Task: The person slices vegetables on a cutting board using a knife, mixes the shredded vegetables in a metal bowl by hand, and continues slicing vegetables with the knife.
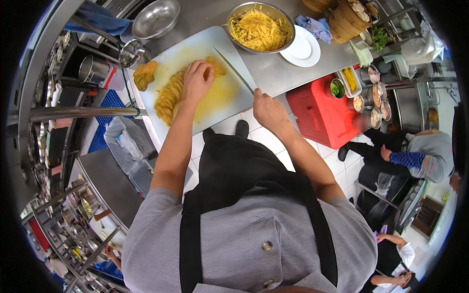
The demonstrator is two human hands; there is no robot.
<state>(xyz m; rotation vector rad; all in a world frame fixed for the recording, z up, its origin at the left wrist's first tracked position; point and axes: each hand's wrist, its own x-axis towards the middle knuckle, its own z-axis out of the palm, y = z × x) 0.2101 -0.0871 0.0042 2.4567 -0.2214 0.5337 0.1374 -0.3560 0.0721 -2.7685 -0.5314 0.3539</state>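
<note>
My right hand is closed round the handle of a long kitchen knife. Its blade slants up and left across the white cutting board. With fingers curled, my left hand presses down at the upper end of a fanned row of yellow-brown slices, a kind of vegetable or fruit I cannot make out. A few yellow pieces lie between that hand and the blade. An uncut yellow-brown lump sits at the board's left edge. Yellow juice stains the board.
Behind the board stand a steel bowl of yellow shreds, a white plate and an empty steel bowl. Bamboo steamers are at the back right. A red box and a seated person are to the right.
</note>
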